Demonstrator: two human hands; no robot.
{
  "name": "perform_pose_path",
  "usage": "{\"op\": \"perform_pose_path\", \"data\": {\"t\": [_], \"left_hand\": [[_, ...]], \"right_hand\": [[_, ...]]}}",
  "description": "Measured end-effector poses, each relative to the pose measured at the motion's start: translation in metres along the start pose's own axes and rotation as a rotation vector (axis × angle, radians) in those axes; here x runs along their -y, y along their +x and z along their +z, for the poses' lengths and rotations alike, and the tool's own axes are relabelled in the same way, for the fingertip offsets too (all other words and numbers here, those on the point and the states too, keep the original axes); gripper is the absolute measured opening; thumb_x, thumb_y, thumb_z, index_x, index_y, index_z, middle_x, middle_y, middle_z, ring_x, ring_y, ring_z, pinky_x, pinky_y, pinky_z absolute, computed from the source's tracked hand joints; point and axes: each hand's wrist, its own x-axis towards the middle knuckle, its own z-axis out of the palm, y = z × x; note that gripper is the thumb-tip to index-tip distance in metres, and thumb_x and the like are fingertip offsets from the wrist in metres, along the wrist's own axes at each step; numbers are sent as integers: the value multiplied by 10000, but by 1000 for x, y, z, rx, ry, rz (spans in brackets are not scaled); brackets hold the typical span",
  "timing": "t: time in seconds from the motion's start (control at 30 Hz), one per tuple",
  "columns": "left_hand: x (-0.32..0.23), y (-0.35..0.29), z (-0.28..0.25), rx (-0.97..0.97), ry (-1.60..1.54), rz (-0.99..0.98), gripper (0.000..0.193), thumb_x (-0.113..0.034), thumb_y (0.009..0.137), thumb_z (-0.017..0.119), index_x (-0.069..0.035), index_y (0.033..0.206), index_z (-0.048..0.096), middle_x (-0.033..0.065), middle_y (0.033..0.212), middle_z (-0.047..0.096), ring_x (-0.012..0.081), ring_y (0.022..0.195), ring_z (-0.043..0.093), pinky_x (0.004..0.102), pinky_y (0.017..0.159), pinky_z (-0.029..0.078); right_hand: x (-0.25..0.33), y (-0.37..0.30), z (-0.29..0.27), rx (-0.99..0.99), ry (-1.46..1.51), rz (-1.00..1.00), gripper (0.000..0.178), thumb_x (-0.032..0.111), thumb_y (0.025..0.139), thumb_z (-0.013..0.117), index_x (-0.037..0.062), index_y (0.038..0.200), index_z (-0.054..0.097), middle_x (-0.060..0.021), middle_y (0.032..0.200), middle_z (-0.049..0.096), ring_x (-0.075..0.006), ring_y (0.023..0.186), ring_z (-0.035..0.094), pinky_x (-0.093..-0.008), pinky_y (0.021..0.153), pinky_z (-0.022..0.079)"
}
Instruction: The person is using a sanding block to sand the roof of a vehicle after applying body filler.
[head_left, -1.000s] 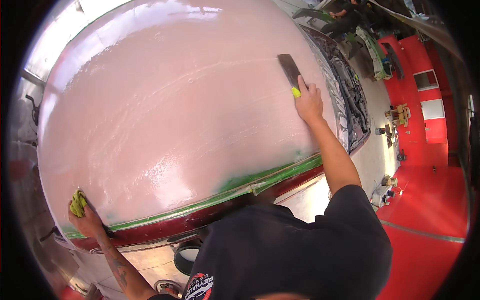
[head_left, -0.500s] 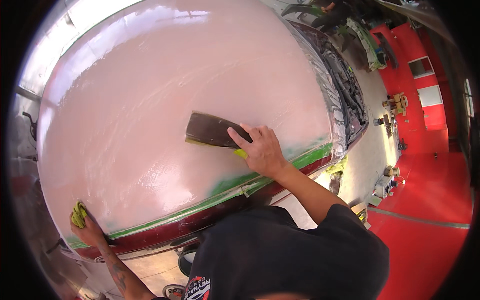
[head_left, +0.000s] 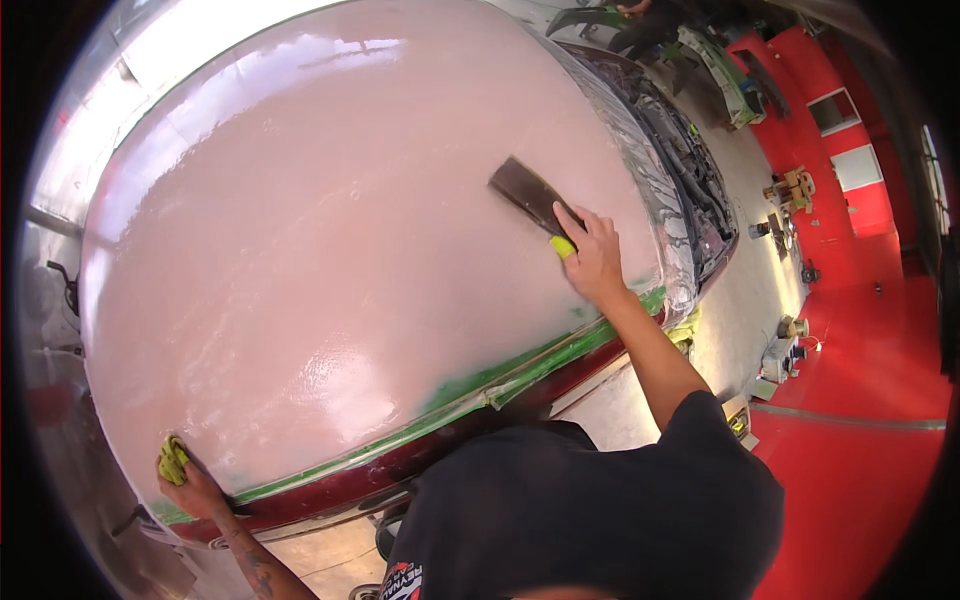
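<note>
A wide car roof, wet and dull pink, fills the middle of the view. My right hand is wrapped round the near end of a long dark sanding block, laid slantwise on the roof towards its right side. A yellow-green patch shows at the block's end beside my thumb. At the roof's near left corner, my left hand grips a crumpled yellow-green cloth against the surface. Green masking tape runs along the near roof edge, above dark red bodywork.
Crinkled clear plastic borders the roof's right end, with a dark, cluttered opening beyond. Another person is at the far right, near a green-and-white car part. Boxes and small items stand along a red wall.
My right hand has slid the sanding block away and to the right, turning it to a steeper slant. My left hand keeps the cloth at the corner. The whole view has shifted slightly.
</note>
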Motion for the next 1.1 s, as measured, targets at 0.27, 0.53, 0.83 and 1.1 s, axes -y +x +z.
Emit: {"op": "perform_pose_path", "data": {"t": [0.27,0.53,0.83,1.1], "left_hand": [[30,10,12,-7,-38,52,506,-258,870,634,-96,1348,598,135,1306,613,336,1190,588,436,1008,452],[16,2,11,0,-16,75,561,-318,877,627,-91,1386,562,172,1276,608,369,1179,582,469,994,441],[28,7,11,-21,-62,80,552,-221,869,649,-29,1376,546,170,1319,601,359,1192,586,430,1015,459],[29,8,12,1,-99,76,547,-236,871,609,-32,1375,552,178,1330,600,347,1220,578,440,1042,438]], "right_hand": [[-16,-12,-21,27,40,-114,640,56,813,658,189,1433,572,-149,1353,563,-364,1151,532,-462,997,431],[-126,143,39,60,-208,261,528,200,912,582,208,1439,558,-133,1376,580,-380,1166,554,-459,1009,452],[45,-77,-42,138,54,-148,726,44,727,677,162,1434,570,-169,1330,539,-362,1121,526,-469,962,433],[-102,162,33,77,-231,199,558,265,925,574,184,1473,512,-176,1334,563,-386,1150,556,-484,983,472]]}}
